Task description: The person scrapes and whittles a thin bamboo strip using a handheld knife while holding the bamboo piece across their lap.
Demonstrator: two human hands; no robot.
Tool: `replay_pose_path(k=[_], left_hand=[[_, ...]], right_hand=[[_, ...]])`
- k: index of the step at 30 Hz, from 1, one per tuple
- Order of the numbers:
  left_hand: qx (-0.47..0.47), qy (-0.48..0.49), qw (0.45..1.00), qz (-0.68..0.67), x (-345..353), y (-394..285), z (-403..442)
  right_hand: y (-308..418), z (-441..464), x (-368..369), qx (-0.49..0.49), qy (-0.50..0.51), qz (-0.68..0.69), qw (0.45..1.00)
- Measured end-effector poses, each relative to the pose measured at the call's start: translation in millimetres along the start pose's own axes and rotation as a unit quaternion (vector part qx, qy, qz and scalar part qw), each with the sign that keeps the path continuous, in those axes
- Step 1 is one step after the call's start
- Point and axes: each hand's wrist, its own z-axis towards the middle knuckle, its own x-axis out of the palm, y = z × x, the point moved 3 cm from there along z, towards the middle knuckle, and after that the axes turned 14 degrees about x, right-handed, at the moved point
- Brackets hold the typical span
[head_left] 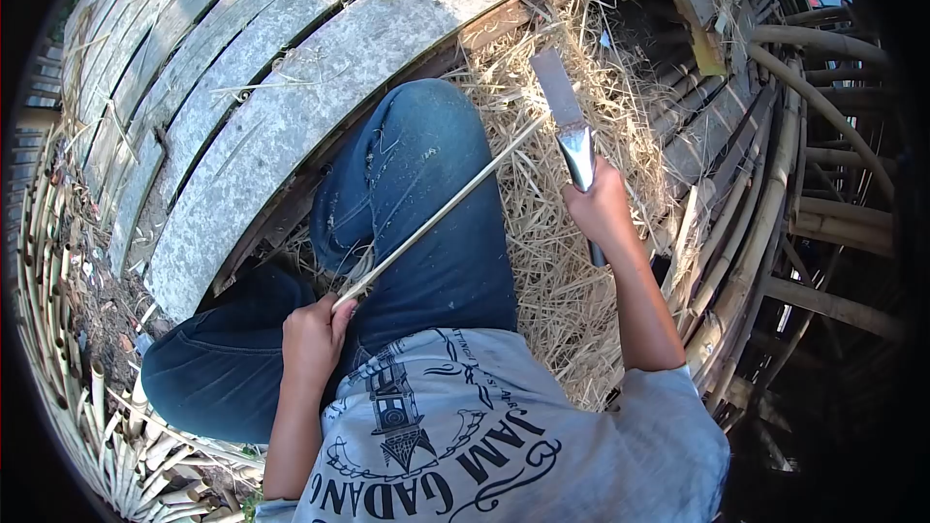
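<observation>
Your left hand, at eight o'clock, was closed around the near end of a thin bamboo strip. The strip slanted over your raised leg toward one o'clock, probably so that the thigh backed it and kept it steady. Your right hand, between two and three o'clock, gripped the handle of a broad-bladed knife, its square end pointing at twelve. Holding it upright beside the strip's far tip likely kept the blade outward, beyond your knee; whether metal and strip touched, you couldn't tell.

As for edges, the slatted planks curved past your knee from nine to twelve o'clock, and bamboo poles bounded your right forearm at three. Between leg and poles, the bed of shavings marked your widest working gap. The leg, just left of the blade, was the tightest limit.
</observation>
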Motion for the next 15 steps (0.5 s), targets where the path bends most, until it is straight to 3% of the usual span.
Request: replay_pose_path(k=[4, 7, 12, 15], left_hand=[[0.004, -0.014, 1.0, 0.016, -0.4, -0.2, -0.9], [0.025, -0.03, 0.999, 0.019, 2.8, -1.2, 0.9], [0.008, -0.005, 0.999, -0.045, 13.8, 2.2, 1.4], [-0.024, 0.004, 0.998, -0.065, 15.6, -0.1, 4.8]], right_hand=[[5.3, -5.6, -3.9, 0.057, 0.007, -0.022, 0.998], [4.6, -10.6, -4.7, -0.002, 0.005, 0.036, 0.999], [-7.8, 13.9, -33.8, -0.078, 0.021, 0.014, 0.997], [-9.4, 6.7, -21.4, -0.021, 0.008, 0.002, 1.0]])
